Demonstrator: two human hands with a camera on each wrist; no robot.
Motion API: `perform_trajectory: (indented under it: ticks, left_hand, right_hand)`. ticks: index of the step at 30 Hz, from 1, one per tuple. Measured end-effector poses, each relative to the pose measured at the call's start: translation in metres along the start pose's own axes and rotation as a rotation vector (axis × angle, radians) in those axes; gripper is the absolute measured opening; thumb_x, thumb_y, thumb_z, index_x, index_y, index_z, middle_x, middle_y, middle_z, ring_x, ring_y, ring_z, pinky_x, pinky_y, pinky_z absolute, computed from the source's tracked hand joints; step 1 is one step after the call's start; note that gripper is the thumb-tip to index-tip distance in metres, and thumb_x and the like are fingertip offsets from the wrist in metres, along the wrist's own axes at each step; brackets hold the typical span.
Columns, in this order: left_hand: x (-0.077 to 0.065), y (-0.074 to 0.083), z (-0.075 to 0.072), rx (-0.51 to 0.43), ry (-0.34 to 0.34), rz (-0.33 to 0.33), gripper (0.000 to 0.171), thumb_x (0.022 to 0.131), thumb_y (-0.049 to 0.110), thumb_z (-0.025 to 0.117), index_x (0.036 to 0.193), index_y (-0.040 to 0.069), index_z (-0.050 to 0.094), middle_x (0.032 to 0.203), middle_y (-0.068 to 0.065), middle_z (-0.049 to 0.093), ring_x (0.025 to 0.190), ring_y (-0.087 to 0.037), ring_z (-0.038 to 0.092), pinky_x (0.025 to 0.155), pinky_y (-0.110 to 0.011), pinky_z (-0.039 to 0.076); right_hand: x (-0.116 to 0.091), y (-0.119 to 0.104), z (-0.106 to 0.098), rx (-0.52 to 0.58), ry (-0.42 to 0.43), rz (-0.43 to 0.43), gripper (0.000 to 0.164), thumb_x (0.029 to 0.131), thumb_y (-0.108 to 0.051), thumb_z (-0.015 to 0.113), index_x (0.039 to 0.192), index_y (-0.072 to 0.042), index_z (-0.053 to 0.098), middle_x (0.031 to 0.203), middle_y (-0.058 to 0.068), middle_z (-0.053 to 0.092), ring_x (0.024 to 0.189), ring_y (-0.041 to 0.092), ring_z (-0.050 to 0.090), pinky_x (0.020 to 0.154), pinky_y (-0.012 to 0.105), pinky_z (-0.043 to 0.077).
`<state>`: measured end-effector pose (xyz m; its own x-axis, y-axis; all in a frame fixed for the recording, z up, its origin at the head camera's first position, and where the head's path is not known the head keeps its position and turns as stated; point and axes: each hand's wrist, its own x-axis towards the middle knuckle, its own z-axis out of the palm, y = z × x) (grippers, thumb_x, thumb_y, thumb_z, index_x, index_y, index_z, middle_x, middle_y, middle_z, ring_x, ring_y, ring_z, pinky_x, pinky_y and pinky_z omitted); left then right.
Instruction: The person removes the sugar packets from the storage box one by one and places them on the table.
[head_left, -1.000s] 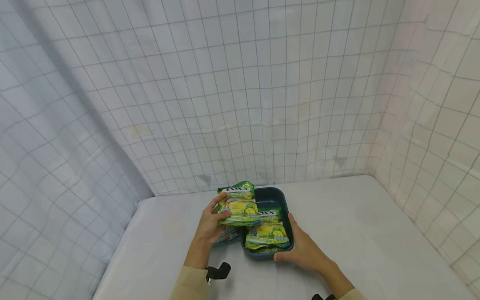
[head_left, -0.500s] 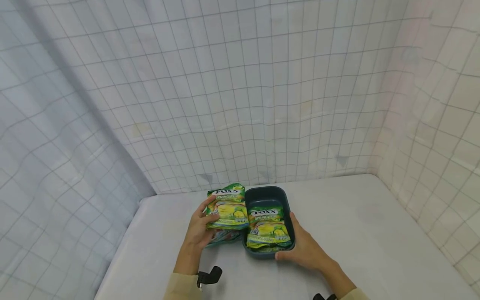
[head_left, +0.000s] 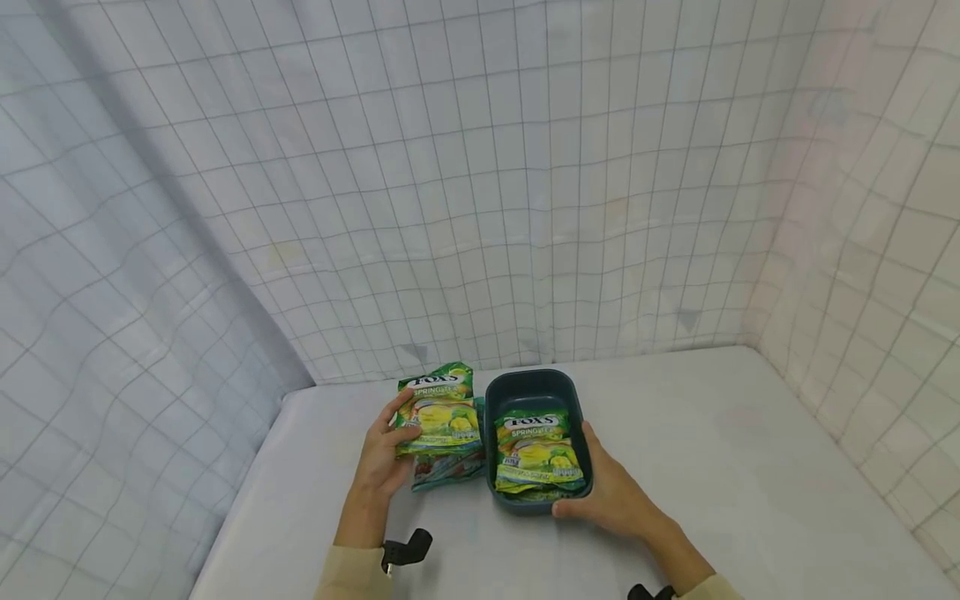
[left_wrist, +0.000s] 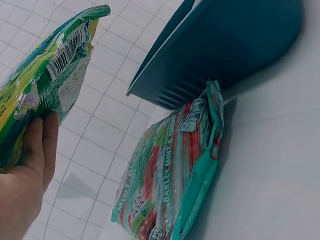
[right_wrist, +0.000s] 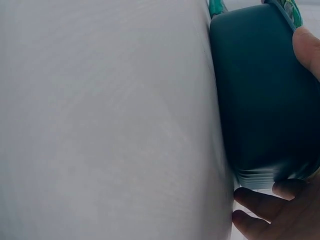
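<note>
My left hand [head_left: 384, 450] holds a green and yellow candy bag [head_left: 444, 425] marked FOX'S Spring Tea, thumb on its face. In the left wrist view this candy bag [left_wrist: 42, 75] is raised, its barcode showing. Below it, a teal and red mint candy bag [head_left: 448, 468] lies on the table against a dark teal plastic bin [head_left: 528, 381]. Inside the bin, a second Spring Tea bag [head_left: 536, 454] lies face up over other packs, mostly hidden. My right hand [head_left: 611, 492] grips the bin's near right corner, thumb in front and fingers along the side, as the right wrist view also shows.
A white-covered table [head_left: 675, 467] carries everything. Behind it hangs a white grid-patterned curtain [head_left: 480, 208], with more of it at the left and right sides. Black wrist mounts [head_left: 408, 547] sit at both cuffs.
My left hand has carried the Spring Tea bag leftward, from over the bin's edge to above the mint candy bag. The right hand stays at the bin's corner.
</note>
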<state>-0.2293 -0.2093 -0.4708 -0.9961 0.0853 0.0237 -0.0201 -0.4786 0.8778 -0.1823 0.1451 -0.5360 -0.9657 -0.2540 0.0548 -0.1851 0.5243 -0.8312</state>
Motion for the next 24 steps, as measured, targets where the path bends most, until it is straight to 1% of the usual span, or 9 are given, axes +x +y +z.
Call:
perform_trajectory:
  ticks: [5, 8, 11, 15, 21, 24]
  left_hand:
    - [0.004, 0.008, -0.005, -0.016, -0.003, 0.024, 0.074, 0.092, -0.024, 0.039, 0.159, 0.003, 0.021, 0.165, -0.012, 0.016, 0.146, -0.031, 0.03, 0.102, -0.031, 0.048]
    - [0.003, 0.01, -0.009, -0.049, -0.001, 0.02, 0.076, 0.09, -0.026, 0.037, 0.159, 0.002, 0.02, 0.166, -0.012, 0.013, 0.149, -0.033, 0.022, 0.104, -0.031, 0.047]
    - [0.001, 0.011, -0.014, -0.064, 0.005, 0.014, 0.077, 0.09, -0.027, 0.035, 0.159, 0.002, 0.018, 0.167, -0.011, 0.01, 0.15, -0.034, 0.02, 0.105, -0.032, 0.046]
    - [-0.003, 0.012, -0.021, -0.059, 0.02, 0.012, 0.076, 0.092, -0.026, 0.034, 0.16, 0.003, 0.018, 0.167, -0.011, 0.01, 0.148, -0.031, 0.024, 0.106, -0.031, 0.045]
    - [-0.004, 0.016, -0.027, -0.051, 0.031, 0.019, 0.075, 0.092, -0.025, 0.034, 0.16, 0.003, 0.019, 0.166, -0.011, 0.011, 0.137, -0.021, 0.041, 0.103, -0.029, 0.047]
    - [-0.002, 0.02, -0.03, -0.043, 0.039, 0.026, 0.075, 0.092, -0.025, 0.035, 0.16, 0.003, 0.021, 0.166, -0.011, 0.012, 0.132, -0.018, 0.045, 0.102, -0.029, 0.047]
  right_hand:
    - [0.002, 0.0, -0.003, -0.011, 0.014, -0.026, 0.141, 0.068, -0.061, 0.089, 0.165, -0.01, -0.001, 0.168, 0.013, 0.014, 0.15, 0.037, 0.023, 0.115, 0.061, 0.027]
    - [0.0, 0.001, -0.003, -0.004, 0.011, -0.013, 0.141, 0.068, -0.059, 0.09, 0.164, -0.009, -0.001, 0.168, 0.015, 0.014, 0.15, 0.038, 0.023, 0.116, 0.061, 0.026]
    - [-0.002, 0.001, -0.002, 0.006, 0.001, 0.015, 0.143, 0.067, -0.059, 0.09, 0.164, -0.009, -0.001, 0.168, 0.014, 0.013, 0.151, 0.038, 0.021, 0.117, 0.06, 0.024]
    - [-0.004, 0.002, 0.0, 0.008, -0.003, 0.033, 0.144, 0.065, -0.063, 0.089, 0.164, -0.009, 0.0, 0.168, 0.015, 0.014, 0.151, 0.039, 0.021, 0.117, 0.061, 0.023]
    - [-0.003, 0.004, 0.001, -0.016, -0.001, 0.034, 0.144, 0.066, -0.066, 0.088, 0.164, -0.009, 0.0, 0.167, 0.017, 0.015, 0.15, 0.039, 0.023, 0.116, 0.06, 0.025]
    - [-0.001, 0.004, 0.0, -0.015, 0.003, 0.03, 0.143, 0.066, -0.065, 0.087, 0.164, -0.009, 0.0, 0.168, 0.016, 0.015, 0.15, 0.039, 0.023, 0.116, 0.06, 0.025]
